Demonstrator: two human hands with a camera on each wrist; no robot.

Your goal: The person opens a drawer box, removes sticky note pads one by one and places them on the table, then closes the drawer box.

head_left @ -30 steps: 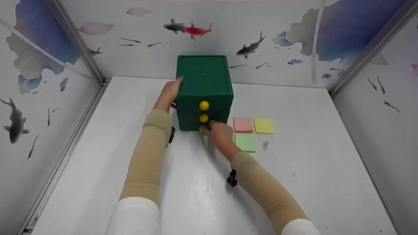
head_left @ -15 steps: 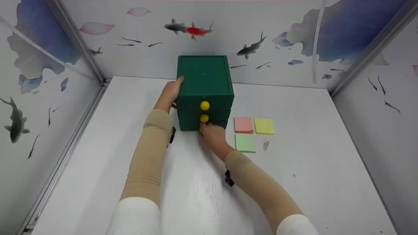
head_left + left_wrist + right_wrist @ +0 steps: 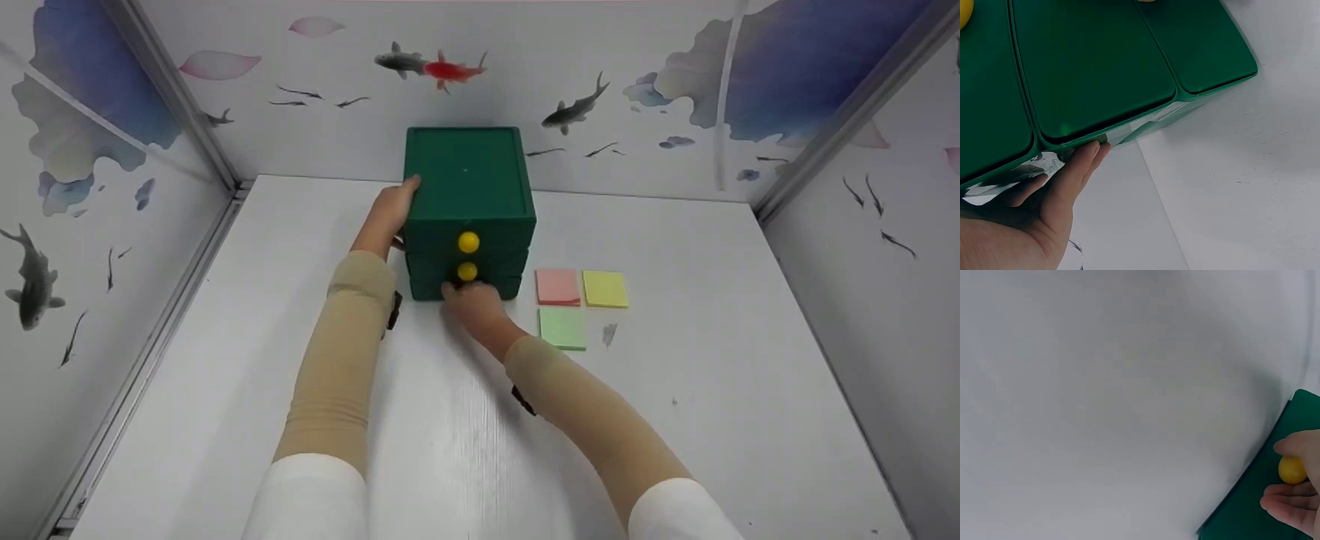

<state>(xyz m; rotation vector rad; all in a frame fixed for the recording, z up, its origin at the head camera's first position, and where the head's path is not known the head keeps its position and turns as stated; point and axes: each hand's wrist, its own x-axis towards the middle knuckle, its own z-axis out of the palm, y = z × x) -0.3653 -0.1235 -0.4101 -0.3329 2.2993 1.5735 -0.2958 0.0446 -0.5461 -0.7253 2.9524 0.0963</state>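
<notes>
A small green drawer cabinet (image 3: 469, 172) stands against the back wall, its drawers pushed in. Two round yellow knobs show on its front, the top knob (image 3: 469, 241) and the middle knob (image 3: 466, 271). My left hand (image 3: 392, 214) braces the cabinet's left side, its straightened fingers (image 3: 1081, 169) lying along the clear side wall. Low at the front, my right hand (image 3: 480, 307) has thumb and fingers on either side of the bottom drawer knob (image 3: 1292, 470), pinching it. In the head view that hand covers this knob.
To the right of the cabinet lie three sticky note pads: a pink pad (image 3: 557, 287), a yellow pad (image 3: 605, 289) and a light green pad (image 3: 562, 328). White walls with painted fish and petals enclose the white table (image 3: 675, 450) at the back and both sides.
The right hand has shifted left along the cabinet's foot, from beside the bottom knob to around it. My left hand, the cabinet and the note pads have kept their places.
</notes>
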